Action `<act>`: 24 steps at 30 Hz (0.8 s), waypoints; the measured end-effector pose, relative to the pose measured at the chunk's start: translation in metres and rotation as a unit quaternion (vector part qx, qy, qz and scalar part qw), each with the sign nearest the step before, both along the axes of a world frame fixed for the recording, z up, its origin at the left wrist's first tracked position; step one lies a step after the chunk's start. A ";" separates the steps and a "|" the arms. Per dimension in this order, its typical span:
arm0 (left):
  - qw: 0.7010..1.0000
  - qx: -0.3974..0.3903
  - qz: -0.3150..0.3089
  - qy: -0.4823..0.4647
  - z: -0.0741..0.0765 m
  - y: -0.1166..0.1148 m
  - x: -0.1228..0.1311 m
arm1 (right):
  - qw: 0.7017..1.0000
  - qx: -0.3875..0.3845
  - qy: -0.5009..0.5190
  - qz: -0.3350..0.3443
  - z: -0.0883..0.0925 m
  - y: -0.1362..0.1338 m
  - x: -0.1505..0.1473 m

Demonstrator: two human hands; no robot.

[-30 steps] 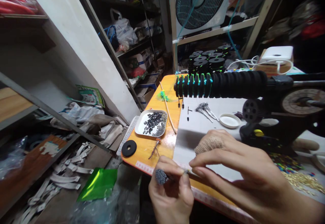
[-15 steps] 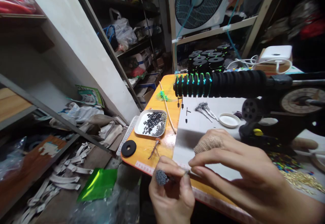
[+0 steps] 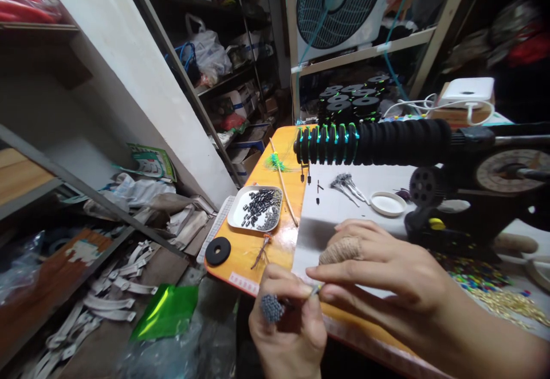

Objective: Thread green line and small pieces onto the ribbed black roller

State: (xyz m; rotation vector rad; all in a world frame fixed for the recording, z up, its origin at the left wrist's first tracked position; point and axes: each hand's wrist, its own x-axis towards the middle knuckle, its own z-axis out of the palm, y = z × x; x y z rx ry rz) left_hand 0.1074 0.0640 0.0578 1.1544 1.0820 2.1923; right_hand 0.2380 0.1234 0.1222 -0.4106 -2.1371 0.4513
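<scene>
My left hand (image 3: 294,324) is closed around a bundle of thin grey-headed pieces (image 3: 272,308), its round cluster of heads facing me. Between the left thumb and forefinger a tiny pale sliver (image 3: 315,290) is pinched; its kind is too small to tell. My right hand (image 3: 382,279) meets it there, thumb and forefinger drawn together at the sliver; what they grip is hidden. Tan cord wrapping (image 3: 341,250) covers one right finger. Just beyond stands a black roll of foam discs (image 3: 387,141) wound with green and blue line, small dark weights (image 3: 318,201) dangling below.
A white tray (image 3: 234,218) of small dark parts sits on the orange table (image 3: 258,178), near a black disc (image 3: 217,251) and a thin stick (image 3: 284,190). A grey-headed bunch (image 3: 344,187), a white lid (image 3: 387,204), coloured beads (image 3: 476,273) and gold pieces (image 3: 511,304) lie rightward.
My right hand has moved left, its fingertips now meeting the left thumb and forefinger. The grey-headed bundle has shifted slightly left with the left hand. The dangling weights have swung a little.
</scene>
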 end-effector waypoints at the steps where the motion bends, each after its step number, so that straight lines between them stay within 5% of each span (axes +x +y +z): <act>1: 1.000 0.010 0.010 0.020 0.001 0.001 0.000 | 1.000 -0.006 -0.010 0.008 0.003 0.001 0.001; 7: 0.978 0.065 0.065 0.190 0.004 0.005 -0.009 | 0.992 -0.111 -0.026 0.047 0.018 -0.001 0.005; 12: 0.990 0.022 0.077 0.116 0.009 0.002 0.001 | 0.987 -0.160 -0.004 0.013 0.020 -0.005 0.003; 17: 0.989 -0.089 -0.067 -0.101 0.022 0.004 0.005 | 0.989 -0.147 -0.011 0.009 0.023 -0.006 0.001; 24: 0.943 -0.065 -0.249 -0.211 0.032 0.002 -0.007 | 0.995 -0.072 -0.064 0.025 0.020 -0.006 0.003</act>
